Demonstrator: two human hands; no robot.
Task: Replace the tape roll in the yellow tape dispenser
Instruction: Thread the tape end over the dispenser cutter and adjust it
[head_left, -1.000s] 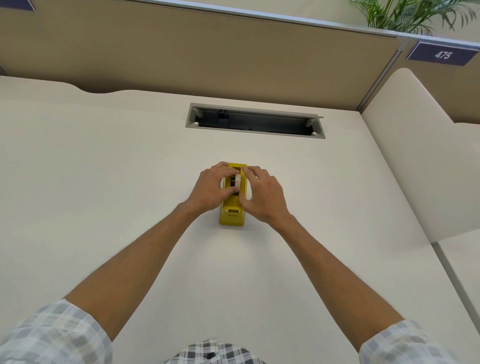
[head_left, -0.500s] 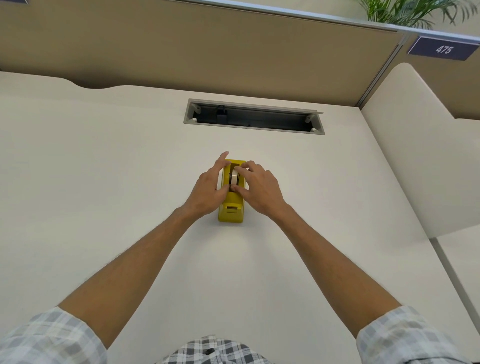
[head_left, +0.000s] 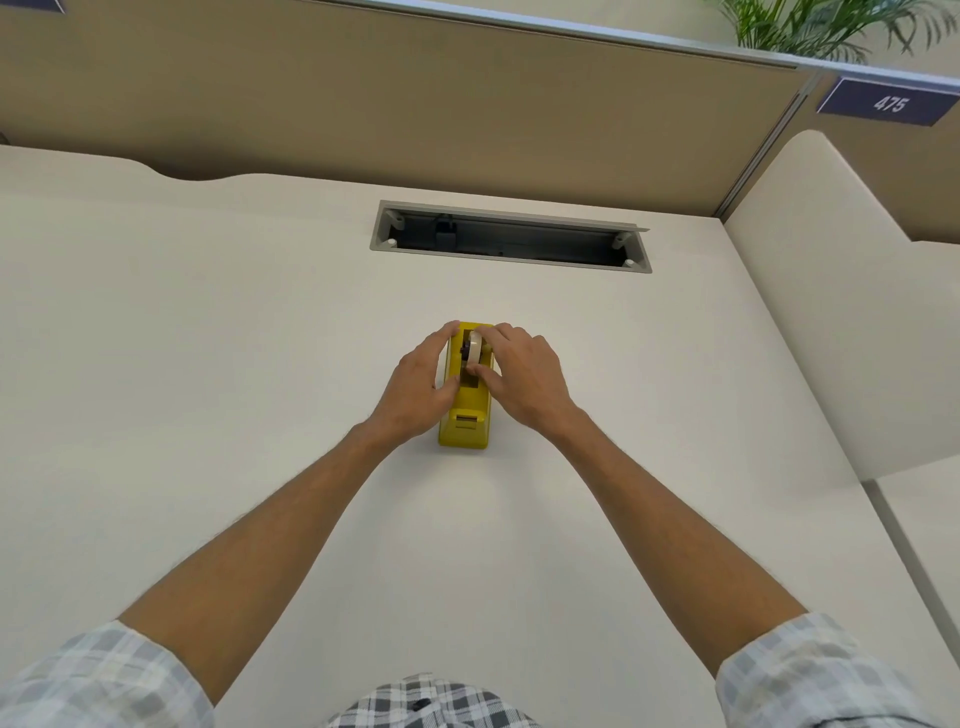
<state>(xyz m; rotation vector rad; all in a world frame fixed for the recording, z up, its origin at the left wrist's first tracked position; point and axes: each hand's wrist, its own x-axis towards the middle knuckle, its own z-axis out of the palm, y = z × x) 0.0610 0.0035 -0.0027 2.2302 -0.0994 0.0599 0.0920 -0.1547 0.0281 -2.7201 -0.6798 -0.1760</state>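
Observation:
The yellow tape dispenser (head_left: 464, 423) stands on the cream desk (head_left: 208, 364), its cutter end toward me. A whitish tape roll (head_left: 474, 349) on a dark hub sits tilted in the dispenser's slot. My right hand (head_left: 524, 379) pinches the roll between thumb and fingers. My left hand (head_left: 421, 387) wraps the dispenser's left side, thumb against its flank and fingers reaching its far end. The lower part of the roll is hidden inside the body.
An open grey cable tray (head_left: 509, 239) is recessed in the desk behind the dispenser. A tan partition (head_left: 415, 104) closes the back. A cream side panel (head_left: 831, 312) rises at the right, with a sign reading 475 (head_left: 889, 103).
My left hand has slid off the roll to the dispenser's side. My right hand has tightened on the roll, which now shows more and sits tilted.

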